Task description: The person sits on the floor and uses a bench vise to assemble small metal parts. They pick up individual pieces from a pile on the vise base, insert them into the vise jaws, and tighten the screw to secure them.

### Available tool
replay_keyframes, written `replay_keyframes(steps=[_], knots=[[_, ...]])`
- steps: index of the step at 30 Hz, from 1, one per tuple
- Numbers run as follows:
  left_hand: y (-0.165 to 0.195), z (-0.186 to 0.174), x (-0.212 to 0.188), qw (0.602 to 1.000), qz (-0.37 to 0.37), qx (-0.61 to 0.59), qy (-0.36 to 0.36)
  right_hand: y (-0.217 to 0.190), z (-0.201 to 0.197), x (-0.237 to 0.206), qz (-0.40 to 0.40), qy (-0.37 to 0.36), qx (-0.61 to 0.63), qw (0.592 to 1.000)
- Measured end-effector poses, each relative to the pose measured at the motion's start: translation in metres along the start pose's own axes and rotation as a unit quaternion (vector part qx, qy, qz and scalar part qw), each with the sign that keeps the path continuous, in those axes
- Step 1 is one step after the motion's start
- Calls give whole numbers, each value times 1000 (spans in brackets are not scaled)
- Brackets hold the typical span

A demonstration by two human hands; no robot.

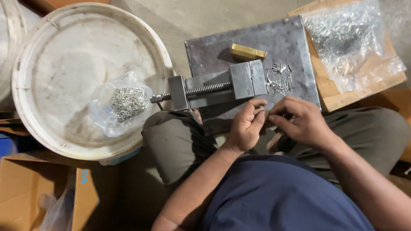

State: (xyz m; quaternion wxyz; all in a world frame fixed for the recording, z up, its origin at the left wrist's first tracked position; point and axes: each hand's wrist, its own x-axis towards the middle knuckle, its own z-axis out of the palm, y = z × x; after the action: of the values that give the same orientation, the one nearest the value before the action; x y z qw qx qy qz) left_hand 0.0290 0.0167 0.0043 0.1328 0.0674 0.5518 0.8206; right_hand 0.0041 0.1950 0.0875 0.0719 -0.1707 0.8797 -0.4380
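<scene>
My left hand [247, 125] and my right hand [301, 121] meet fingertip to fingertip at the near edge of a grey steel plate [287, 40]. The fingers are pinched together on something small that I cannot make out. A small metal vise [216, 87] with a threaded screw lies on the plate just beyond my left hand. A loose heap of small metal pins [278, 79] lies beside the vise jaw, just past my fingers. A brass-coloured block [247, 52] rests behind the vise.
A white bucket lid [64, 51] at left carries a clear bag of small metal parts [126, 102]. A second clear bag of parts [346, 38] lies on cardboard [338, 96] at upper right. An open cardboard box [25, 188] sits lower left.
</scene>
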Motion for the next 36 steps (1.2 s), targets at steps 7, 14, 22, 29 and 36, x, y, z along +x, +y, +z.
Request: replay_keyframes(steps=[7,14,22,29,36], knots=[[-7,-8,5,997,-13,-78,-8,16,17,1,-54,14,15,998],[-4,-14,4,992,-16,-127,-20,24,29,-7,25,23,158,987],[5,-18,3,989,-35,-144,-21,11,6,12,10,70,142,987],[10,-15,7,988,-51,-144,-22,-31,-14,71,-105,66,-128,984],[13,-18,8,988,-63,-134,-34,-53,-12,86,-109,26,-165,980]])
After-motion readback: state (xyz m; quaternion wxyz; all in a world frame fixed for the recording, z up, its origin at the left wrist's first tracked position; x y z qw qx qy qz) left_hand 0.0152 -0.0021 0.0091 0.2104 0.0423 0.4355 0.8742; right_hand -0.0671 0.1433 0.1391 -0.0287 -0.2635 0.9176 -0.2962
